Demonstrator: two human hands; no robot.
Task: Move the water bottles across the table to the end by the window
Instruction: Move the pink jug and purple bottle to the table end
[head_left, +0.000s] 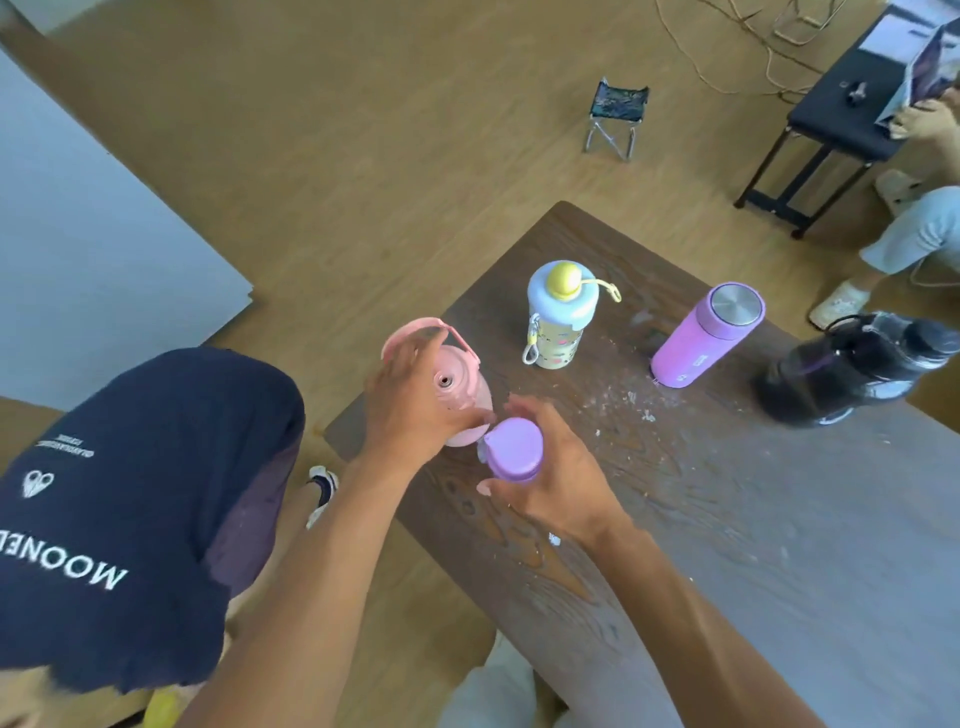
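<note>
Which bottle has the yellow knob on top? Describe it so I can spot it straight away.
Start at the brown wooden table and look toward its far corner. Three bottles stand there in a row; it is the left one, beside the purple steel-capped flask. Only it has a pale blue lid, a round yellow knob and a patterned yellowish body.

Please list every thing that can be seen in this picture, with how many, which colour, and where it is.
pink bottle: 1, pink, near table corner, under left hand
lilac-lid bottle: 1, purple, beside pink bottle, in right hand
yellow-knob bottle: 1, pale blue and yellow, table middle
purple flask: 1, purple with steel top, right of it
dark bottle: 1, black, table's right edge
table: 1, brown wood
folding stool: 1, dark, on floor
black bench: 1, upper right
left hand: on pink bottle
right hand: around lilac-lid bottle
</note>
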